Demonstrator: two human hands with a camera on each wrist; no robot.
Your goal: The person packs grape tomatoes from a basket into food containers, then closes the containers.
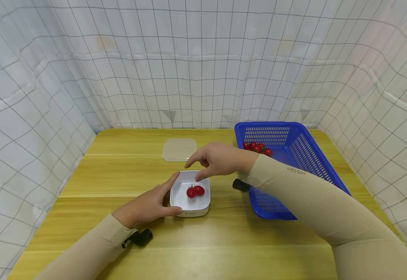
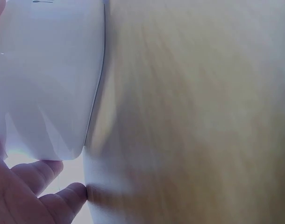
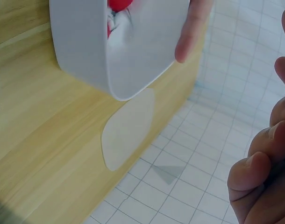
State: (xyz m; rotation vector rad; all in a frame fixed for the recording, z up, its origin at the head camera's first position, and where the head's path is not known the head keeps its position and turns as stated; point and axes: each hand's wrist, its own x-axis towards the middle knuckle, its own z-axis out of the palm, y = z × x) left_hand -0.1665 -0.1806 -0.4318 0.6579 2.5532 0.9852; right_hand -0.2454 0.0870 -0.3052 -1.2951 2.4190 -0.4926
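A white square food container (image 1: pixel 180 202) stands on the table with two red cherry tomatoes (image 1: pixel 199 190) side by side on its floor. My left hand (image 1: pixel 154 202) holds it from the left, thumb at the near corner and fingers along the far left side. In the left wrist view, fingertips (image 2: pixel 51 167) meet the container's outer wall. Above the container's far rim hovers my right hand (image 1: pixel 220 159), thumb and fingers apart with nothing between them. The right wrist view shows its fingers (image 3: pixel 247 175) loosely bent, beside the container.
A blue plastic basket (image 1: pixel 310 151) stands at the right, under my right forearm, with several cherry tomatoes (image 1: pixel 257 148) in its far left corner. Behind the container a translucent lid (image 1: pixel 179 149) lies flat on the wooden table (image 1: pixel 126 167). White gridded curtains (image 1: pixel 196 70) surround the table.
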